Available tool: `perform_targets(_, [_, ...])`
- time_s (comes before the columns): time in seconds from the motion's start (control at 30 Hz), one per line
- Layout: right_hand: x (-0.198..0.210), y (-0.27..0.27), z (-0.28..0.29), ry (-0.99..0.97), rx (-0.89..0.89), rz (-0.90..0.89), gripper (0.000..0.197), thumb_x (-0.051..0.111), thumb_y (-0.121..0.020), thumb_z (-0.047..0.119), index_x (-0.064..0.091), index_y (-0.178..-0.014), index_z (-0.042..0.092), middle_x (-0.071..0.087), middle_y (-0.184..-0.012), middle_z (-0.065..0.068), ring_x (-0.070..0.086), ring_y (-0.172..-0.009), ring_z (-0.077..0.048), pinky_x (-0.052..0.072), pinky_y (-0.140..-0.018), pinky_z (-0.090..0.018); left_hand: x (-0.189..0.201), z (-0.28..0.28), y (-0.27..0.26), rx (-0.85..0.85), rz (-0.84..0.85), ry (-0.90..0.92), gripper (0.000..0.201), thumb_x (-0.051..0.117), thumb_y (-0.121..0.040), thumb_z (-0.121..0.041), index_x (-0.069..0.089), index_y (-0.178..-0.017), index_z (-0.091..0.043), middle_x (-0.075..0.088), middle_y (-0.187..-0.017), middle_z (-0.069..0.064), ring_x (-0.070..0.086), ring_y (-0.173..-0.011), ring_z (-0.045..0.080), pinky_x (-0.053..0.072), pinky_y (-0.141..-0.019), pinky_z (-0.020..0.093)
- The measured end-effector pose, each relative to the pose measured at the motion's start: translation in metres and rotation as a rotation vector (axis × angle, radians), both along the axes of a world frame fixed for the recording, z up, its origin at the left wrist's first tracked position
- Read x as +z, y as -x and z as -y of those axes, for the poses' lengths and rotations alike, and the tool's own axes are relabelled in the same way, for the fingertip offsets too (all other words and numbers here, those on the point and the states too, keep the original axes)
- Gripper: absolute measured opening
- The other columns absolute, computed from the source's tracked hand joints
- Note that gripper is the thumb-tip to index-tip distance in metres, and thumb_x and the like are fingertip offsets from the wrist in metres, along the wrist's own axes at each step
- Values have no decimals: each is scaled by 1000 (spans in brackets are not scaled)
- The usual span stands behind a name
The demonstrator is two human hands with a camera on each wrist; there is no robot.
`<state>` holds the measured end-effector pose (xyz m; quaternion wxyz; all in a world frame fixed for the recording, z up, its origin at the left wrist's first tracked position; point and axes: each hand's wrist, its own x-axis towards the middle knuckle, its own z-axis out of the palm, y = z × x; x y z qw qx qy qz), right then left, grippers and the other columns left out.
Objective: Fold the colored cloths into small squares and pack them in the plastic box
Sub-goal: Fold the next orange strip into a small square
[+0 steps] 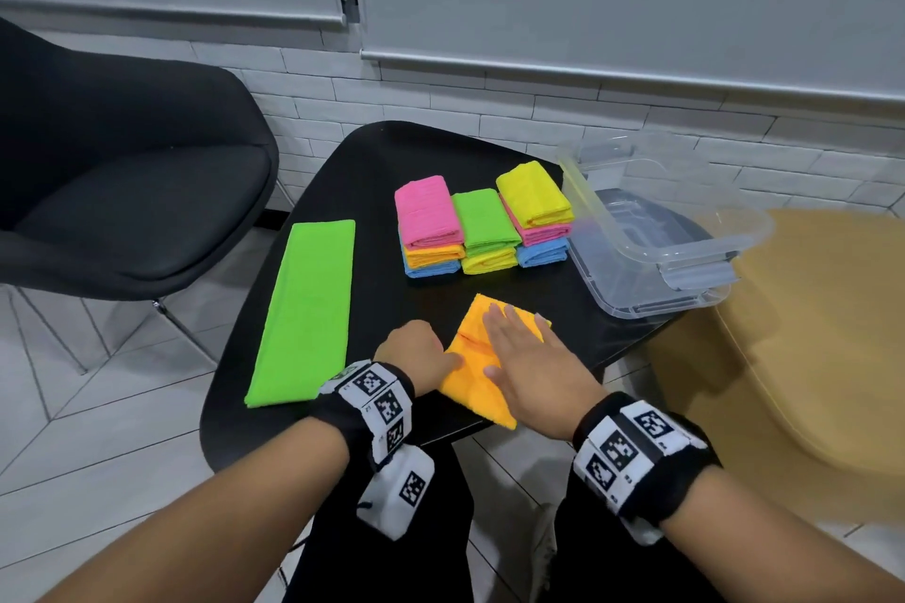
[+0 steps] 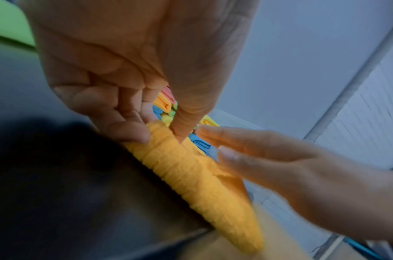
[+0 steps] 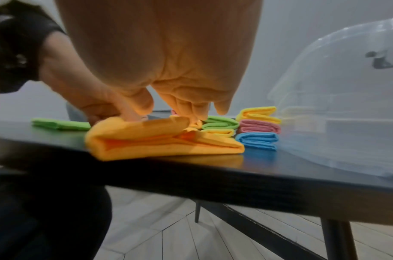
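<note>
Right hand (image 1: 526, 357) flat, fingers straight, on orange cloth (image 1: 477, 387) — left hand (image 1: 416, 353) (fingers curled) pinches its edge.

Left hand: my left hand (image 1: 416, 350) sits knuckles-up, its fingers (image 2: 126, 130) curled and the thumb pinching a folded edge.
Right hand: my right hand (image 1: 531, 360) lies palm-down, fingers (image 1: 514, 323) straight and slightly spread, pressing flat.
Wrists: both carry black bands with white marker blocks; the left wrist (image 1: 372, 399) is turned inward, the right wrist (image 1: 636, 446) is level.
Forearms: both bare, reaching forward from the lower corners and converging.
</note>
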<state>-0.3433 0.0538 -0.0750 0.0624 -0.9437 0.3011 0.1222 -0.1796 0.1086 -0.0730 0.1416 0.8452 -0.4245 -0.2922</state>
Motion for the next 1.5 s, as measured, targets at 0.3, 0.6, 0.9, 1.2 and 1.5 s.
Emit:
perform_targets(0.3, [-33,9,-6,-22,77,49,93,-10,-80,71,-14,-150,11,-24,-157,-2,-22,-144,-18,-10,-116,-42,-5,-21,-7,-62,-128,102,23,67,-85,-32,48,-81,-20,64,-68,-1,63,-57,14,48,-61,28])
perform_targets(0.6, [-32,-6,25,7,283,24,83,-8,-84,64,-9,-152,16,-22,-157,1,-23,-144,-15,-7,-119,-42,-6,-17,-31,-802,407,251,57,56,-91,-39,34,-142,-28,22,-153,-8,22,-139,14,33,-108,38])
perform_targets(0.9, [-32,18,24,145,389,97,101,19,-86,80,4,-152,6,-10,-160,-8,-12,-147,-22,-3,-116,-49,-5,-31,-37,-979,414,-43,68,22,-96,-56,5,-154,-24,-3,-160,-7,-7,-147,7,3,-120,37])
perform_targets(1.2, [-34,30,20,155,284,77,88,41,-85,67,25,-150,9,23,-156,-5,20,-142,-12,30,-113,-49,-10,-37,-40,-1039,463,-109,113,35,-75,-81,-16,-150,-15,-27,-152,-8,-20,-141,3,-12,-115,37])
perform_targets(1.5, [-14,16,28,-470,-197,571,19,53,-95,36,70,-97,27,70,-102,5,63,-95,-7,46,-90,-34,-4,-27,-45,-587,-56,99,48,49,-92,-53,47,-137,-35,50,-139,-16,47,-125,5,33,-110,33])
